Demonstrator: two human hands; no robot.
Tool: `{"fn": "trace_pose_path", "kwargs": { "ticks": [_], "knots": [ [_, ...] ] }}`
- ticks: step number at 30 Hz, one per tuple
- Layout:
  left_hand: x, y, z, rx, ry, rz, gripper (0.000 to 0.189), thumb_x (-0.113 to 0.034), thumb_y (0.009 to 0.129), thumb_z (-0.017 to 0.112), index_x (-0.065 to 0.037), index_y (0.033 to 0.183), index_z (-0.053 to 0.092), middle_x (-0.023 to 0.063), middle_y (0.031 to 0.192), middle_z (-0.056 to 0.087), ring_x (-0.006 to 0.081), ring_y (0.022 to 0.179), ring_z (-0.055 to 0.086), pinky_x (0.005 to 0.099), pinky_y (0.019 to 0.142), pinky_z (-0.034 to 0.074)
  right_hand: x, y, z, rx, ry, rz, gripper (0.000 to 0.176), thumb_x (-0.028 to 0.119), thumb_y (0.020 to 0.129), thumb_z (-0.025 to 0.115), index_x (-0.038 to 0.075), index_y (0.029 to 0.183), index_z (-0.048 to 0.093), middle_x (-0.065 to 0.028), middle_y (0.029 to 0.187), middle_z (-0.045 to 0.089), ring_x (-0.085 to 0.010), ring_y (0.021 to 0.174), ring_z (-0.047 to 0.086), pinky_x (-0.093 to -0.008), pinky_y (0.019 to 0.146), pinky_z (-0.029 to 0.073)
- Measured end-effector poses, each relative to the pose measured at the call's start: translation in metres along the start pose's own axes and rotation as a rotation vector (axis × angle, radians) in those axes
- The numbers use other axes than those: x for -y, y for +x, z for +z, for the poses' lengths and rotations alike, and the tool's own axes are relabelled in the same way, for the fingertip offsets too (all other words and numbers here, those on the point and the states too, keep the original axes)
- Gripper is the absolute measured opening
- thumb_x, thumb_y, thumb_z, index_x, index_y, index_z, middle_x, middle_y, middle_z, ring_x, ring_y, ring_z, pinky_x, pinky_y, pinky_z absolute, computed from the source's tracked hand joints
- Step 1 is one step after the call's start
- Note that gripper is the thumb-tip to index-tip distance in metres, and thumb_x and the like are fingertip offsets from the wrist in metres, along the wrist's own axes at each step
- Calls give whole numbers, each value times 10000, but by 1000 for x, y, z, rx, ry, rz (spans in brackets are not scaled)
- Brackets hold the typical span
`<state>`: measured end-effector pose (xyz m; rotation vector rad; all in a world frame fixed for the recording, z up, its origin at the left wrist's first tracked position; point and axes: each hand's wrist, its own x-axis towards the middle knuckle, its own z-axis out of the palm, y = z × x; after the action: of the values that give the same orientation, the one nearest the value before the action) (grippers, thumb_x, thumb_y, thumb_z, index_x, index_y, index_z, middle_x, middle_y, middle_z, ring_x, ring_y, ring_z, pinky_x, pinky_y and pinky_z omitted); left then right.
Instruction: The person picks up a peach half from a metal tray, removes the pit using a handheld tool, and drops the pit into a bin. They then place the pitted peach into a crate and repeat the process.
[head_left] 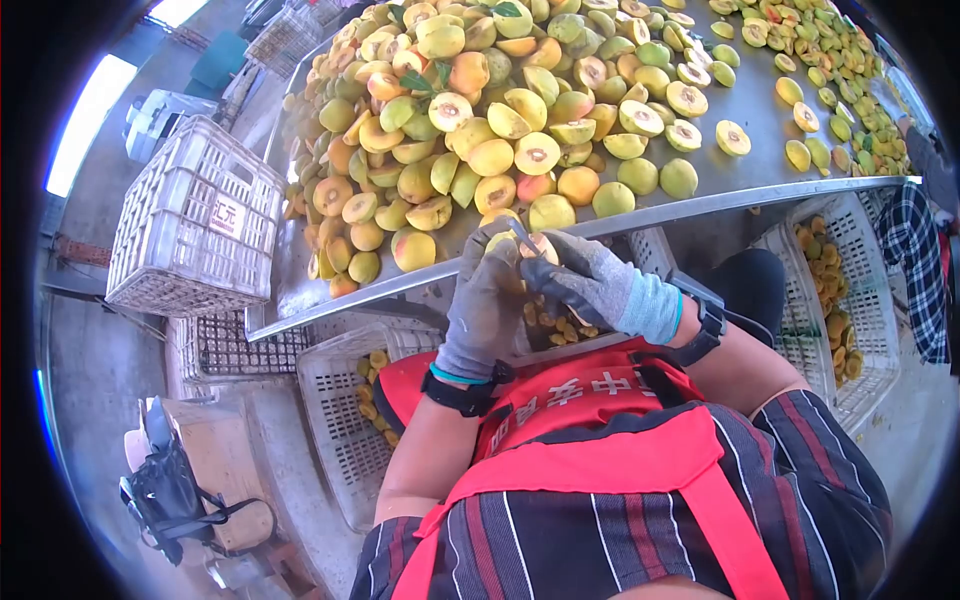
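My left hand (487,295), in a grey work glove, is closed around a halved peach just in front of the metal table's edge. The cut face of the peach half (541,249) shows between the two hands. Gloved in grey with dark fingertips, my right hand (592,285) is closed close against it. A small dark metal blade (523,237) lies across the fruit; its handle is hidden, apparently in the right hand's fingers. Just beyond the hands, a large pile of whole and halved peaches (490,157) covers the metal table (720,195).
A white crate (200,215) stands at the table's left end. Below the table are a crate (330,400) and another crate (850,290), both with peach pieces. A bag (165,490) rests by a cardboard box (225,470) at lower left. A person's checked sleeve (912,260) is at right.
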<state>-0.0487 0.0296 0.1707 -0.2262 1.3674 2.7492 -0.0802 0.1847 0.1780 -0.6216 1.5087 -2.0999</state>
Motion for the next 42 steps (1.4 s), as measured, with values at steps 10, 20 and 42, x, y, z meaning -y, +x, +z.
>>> {"fn": "trace_pose_path", "kwargs": {
  "ticks": [10,20,42],
  "knots": [
    [0,0,-9,78,-233,114,467,-349,874,473,-10,1194,458,152,1119,535,280,1025,537,399,862,452,-3,-2,-2,-56,-809,-85,336,315,861,538,19,1017,509,-243,852,593,-397,789,581,-450,669,458],
    [8,-4,9,-51,138,323,391,-307,928,425,-1,1165,476,106,1073,551,202,979,544,349,858,449,-7,-5,17,-28,-836,29,360,227,819,573,8,1076,450,-240,794,586,-395,738,590,-425,629,474],
    [7,-15,2,35,-173,-2,469,-390,912,439,-35,1217,424,95,1068,560,269,985,544,381,831,455,6,13,-14,-54,-820,-321,432,316,793,641,10,1054,485,-195,927,564,-337,881,563,-399,696,466]
  ]
}}
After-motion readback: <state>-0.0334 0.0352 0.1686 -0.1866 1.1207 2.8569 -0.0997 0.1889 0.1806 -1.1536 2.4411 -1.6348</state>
